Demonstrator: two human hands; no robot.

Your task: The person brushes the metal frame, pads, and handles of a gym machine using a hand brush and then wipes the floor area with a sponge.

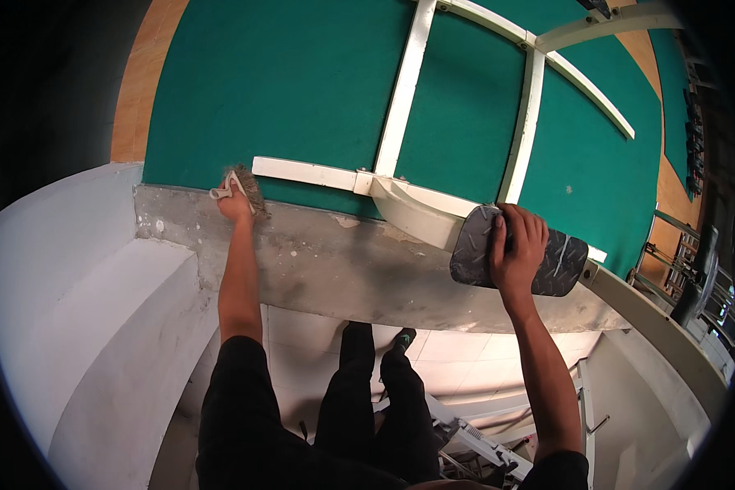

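Observation:
My left hand (236,203) grips the pale handle of a bristle brush (252,191). Its brownish bristles lie along the edge where the green floor mat (275,92) meets a grey concrete ledge (318,263). Just right of the brush is the end of a cream-painted metal frame (306,171). Farther right, my right hand (519,248) rests on a black tread-patterned footplate (563,263), thumb and fingers over its upper edge. The plate is beside the frame's curved bar (419,214) and partly hides it.
White wall blocks (116,288) rise at the left. Below the ledge, my legs stand on a pale tiled floor (459,349), with metal gym-like equipment (490,447) behind them. A long cream bar (655,318) runs down the right side. Racks stand at the far right.

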